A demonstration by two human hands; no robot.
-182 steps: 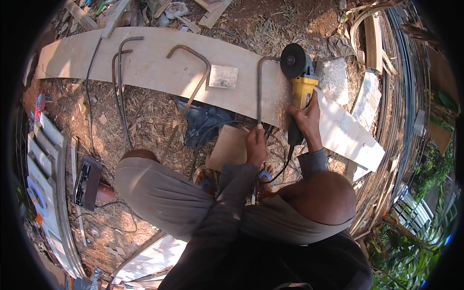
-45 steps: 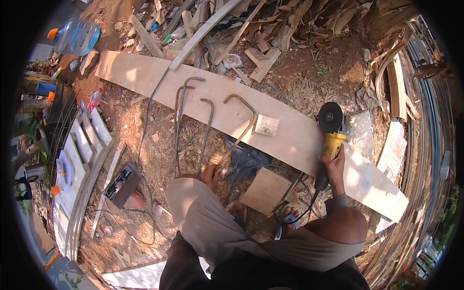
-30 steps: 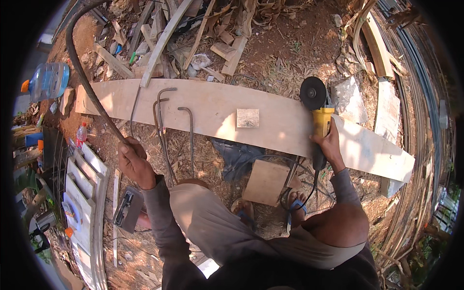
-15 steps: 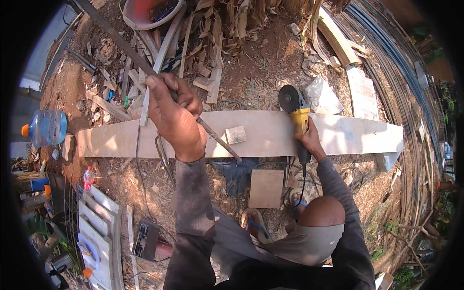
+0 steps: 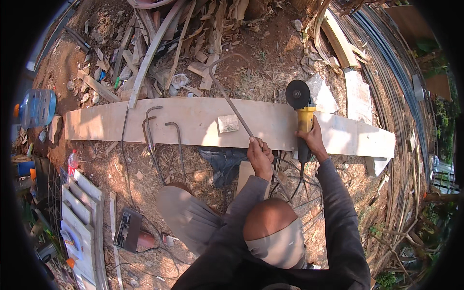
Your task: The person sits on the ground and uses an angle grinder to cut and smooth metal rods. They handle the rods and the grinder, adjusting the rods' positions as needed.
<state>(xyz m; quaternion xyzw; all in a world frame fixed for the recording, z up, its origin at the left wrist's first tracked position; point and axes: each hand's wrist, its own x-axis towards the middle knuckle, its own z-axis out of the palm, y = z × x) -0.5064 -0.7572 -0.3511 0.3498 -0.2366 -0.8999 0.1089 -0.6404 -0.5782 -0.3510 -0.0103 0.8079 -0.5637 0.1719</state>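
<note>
My right hand (image 5: 312, 139) is wrapped round the body of a yellow and black angle grinder (image 5: 306, 115). The grinder stands upright on the long pale board (image 5: 275, 123), its dark disc (image 5: 297, 94) pointing away from me. My left hand (image 5: 261, 157) grips a metal rod (image 5: 237, 113) at the board's near edge. The rod's bent end reaches past the board's far side, and its other end slants down past my knee. A small wood block (image 5: 228, 123) rests on the board, left of the grinder. Several hooked rods (image 5: 179, 150) lean against the board further left.
A large blue water bottle (image 5: 42, 108) stands beyond the board's left end. Stacked pale boards (image 5: 79, 217) and a dark tool case (image 5: 128, 229) lie at the lower left. Cables trail over the ground. Scrap wood (image 5: 157, 50) lies at the far left; long rods (image 5: 389, 53) run along the right.
My left hand has come down and to the right with the rod, which now lies across the board. The grinder stays in my right hand. My left knee has come into view.
</note>
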